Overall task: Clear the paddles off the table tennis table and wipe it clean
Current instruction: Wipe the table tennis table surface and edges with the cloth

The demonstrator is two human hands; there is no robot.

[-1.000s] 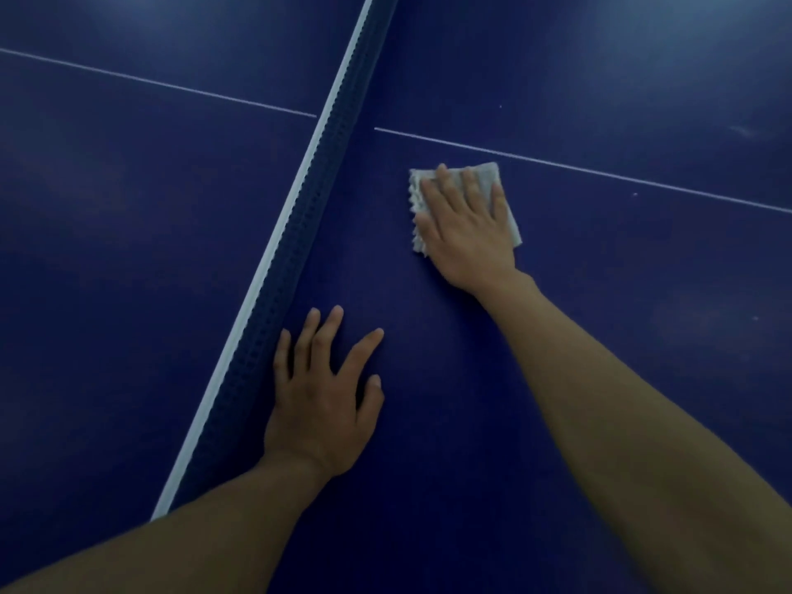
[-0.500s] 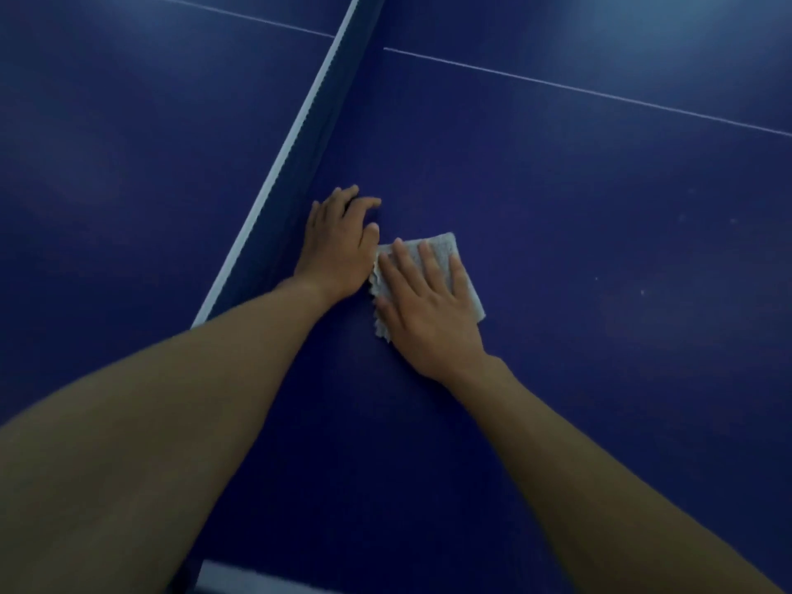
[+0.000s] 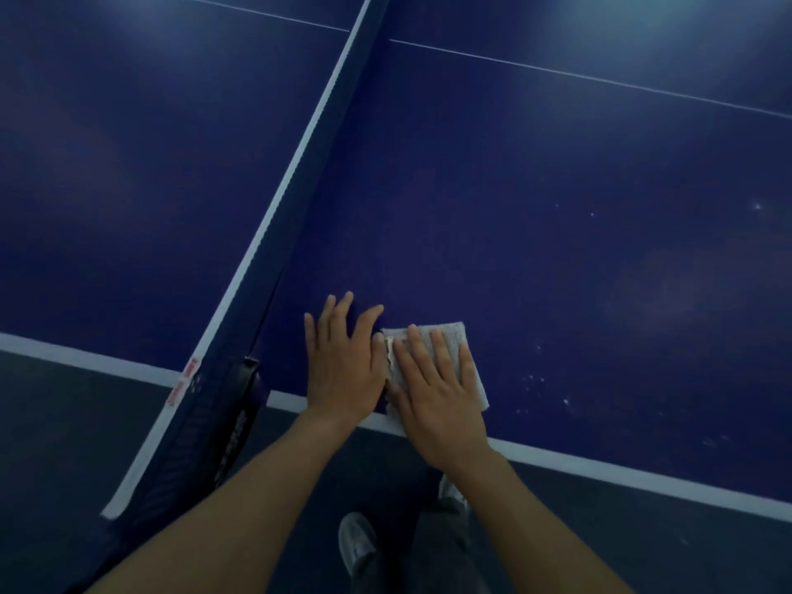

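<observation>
Dim blue surface [image 3: 514,186] fills my view, no paddles anywhere on it, so I judge the clearing is done and only wiping remains. Far left, the net [image 3: 274,233] runs away from me, clamped at the near edge by its post [image 3: 240,400]. Just right of it my left hand [image 3: 343,366] lies flat, fingers spread, pinching nothing; I read it as a brace for leaning over the white edge line [image 3: 643,473]. Touching its thumb side, my right hand [image 3: 437,400] presses palm-down, fingers spread, on the folded cloth [image 3: 467,358], pinning it flat rather than gripping it. The cloth lies under the fingers, its far and right edges poking out. Further right, pale specks [image 3: 535,379] dot the surface, which suggests the next pass. Below, my shoe [image 3: 358,542] stands on the floor.
</observation>
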